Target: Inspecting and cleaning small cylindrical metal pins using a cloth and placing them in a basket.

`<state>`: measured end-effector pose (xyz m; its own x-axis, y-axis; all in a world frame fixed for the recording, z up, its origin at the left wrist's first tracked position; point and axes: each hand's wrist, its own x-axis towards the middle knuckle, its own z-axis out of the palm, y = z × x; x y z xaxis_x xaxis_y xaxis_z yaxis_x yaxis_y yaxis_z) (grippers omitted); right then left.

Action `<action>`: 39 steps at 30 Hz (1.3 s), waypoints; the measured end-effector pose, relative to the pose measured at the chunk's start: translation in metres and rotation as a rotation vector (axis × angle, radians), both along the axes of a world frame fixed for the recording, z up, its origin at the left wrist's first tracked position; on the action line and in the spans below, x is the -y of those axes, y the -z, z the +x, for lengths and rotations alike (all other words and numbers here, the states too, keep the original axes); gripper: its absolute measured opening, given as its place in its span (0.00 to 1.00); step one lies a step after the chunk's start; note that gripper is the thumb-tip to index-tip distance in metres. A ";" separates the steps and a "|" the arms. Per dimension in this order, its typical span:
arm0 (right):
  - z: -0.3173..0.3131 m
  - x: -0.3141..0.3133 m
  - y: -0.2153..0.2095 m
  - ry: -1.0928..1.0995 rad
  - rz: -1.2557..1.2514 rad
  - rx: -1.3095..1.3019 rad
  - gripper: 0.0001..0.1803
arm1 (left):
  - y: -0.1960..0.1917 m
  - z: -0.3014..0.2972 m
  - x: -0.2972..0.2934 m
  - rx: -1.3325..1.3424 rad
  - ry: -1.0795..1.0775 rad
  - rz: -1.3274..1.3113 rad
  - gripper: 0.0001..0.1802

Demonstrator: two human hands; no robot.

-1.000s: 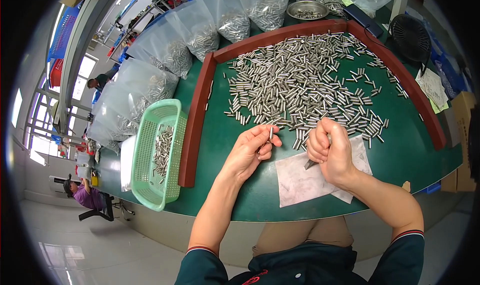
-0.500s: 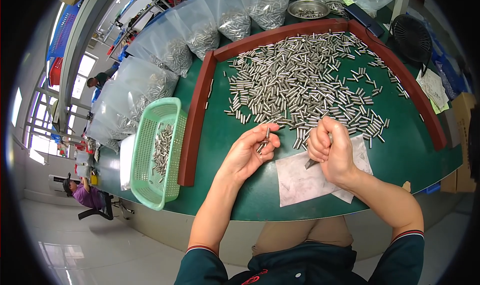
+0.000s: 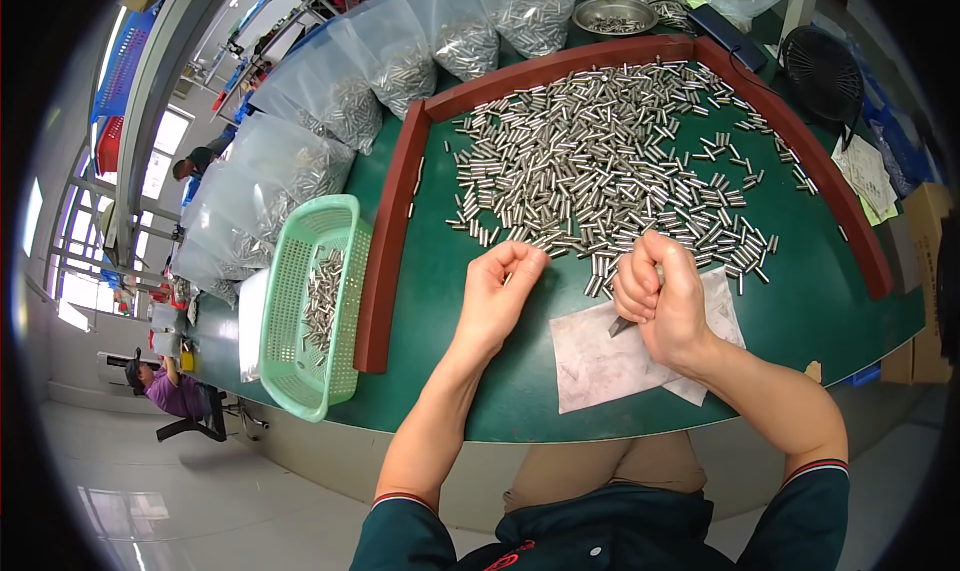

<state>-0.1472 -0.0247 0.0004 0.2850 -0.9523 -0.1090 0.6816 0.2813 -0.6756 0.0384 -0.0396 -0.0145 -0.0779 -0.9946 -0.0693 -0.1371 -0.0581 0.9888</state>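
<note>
A wide heap of short silver metal pins [image 3: 570, 161] covers the middle of the green table. At its near edge is my left hand [image 3: 500, 286], back of the hand up, thumb and fingers closed together. The few pins that showed in it a moment before are hidden by the curled fingers. My right hand [image 3: 660, 296] is a fist over a stained white cloth [image 3: 600, 366]. A grey, flat-tipped tool [image 3: 620, 326] sticks out below that fist; the rest is covered, so its kind does not show.
Dark red bars [image 3: 392, 251] frame the heap on three sides. Left of them stands a green plastic basket [image 3: 278, 371] with pins inside. Clear bags of pins [image 3: 405, 66], a metal bowl [image 3: 612, 7] and a black fan [image 3: 822, 76] stand beyond. Two people are farther off at left.
My left hand has turned from palm up to back up, and its fingers have closed over the pins seen in it. The right hand has stayed nearly still.
</note>
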 end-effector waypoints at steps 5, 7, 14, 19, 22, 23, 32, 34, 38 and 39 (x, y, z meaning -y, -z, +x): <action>-0.001 0.000 0.000 0.003 0.007 0.003 0.20 | -0.002 -0.019 0.000 0.807 -0.045 -0.411 0.09; 0.000 0.000 -0.001 0.001 0.002 -0.004 0.20 | -0.001 -0.021 0.001 0.836 -0.037 -0.419 0.09; -0.001 0.000 -0.001 0.003 0.004 -0.007 0.20 | -0.006 -0.019 0.001 0.796 0.053 -0.324 0.07; -0.001 0.000 0.000 0.004 0.001 -0.007 0.19 | -0.014 0.010 0.004 -0.386 0.020 0.200 0.05; -0.001 0.001 0.001 0.001 0.007 -0.013 0.19 | -0.016 0.015 0.002 -0.645 0.034 0.336 0.05; -0.001 0.001 0.001 -0.002 0.005 -0.012 0.19 | -0.014 0.015 0.002 -0.668 0.068 0.348 0.05; -0.001 0.002 0.000 -0.001 0.009 -0.015 0.18 | -0.012 0.007 -0.001 -0.466 0.154 0.320 0.06; 0.000 0.001 -0.001 0.001 0.009 -0.019 0.18 | -0.009 0.008 -0.002 -0.389 0.147 0.336 0.09; -0.001 0.001 0.000 0.002 0.008 -0.014 0.18 | -0.007 0.008 -0.003 -0.382 0.179 0.334 0.09; -0.001 0.001 0.000 0.003 0.006 -0.012 0.18 | -0.008 0.008 -0.004 -0.387 0.186 0.337 0.09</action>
<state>-0.1479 -0.0254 0.0008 0.2810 -0.9524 -0.1182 0.6740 0.2836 -0.6822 0.0466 -0.0360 -0.0067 -0.3340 -0.8889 -0.3134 0.1949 -0.3904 0.8998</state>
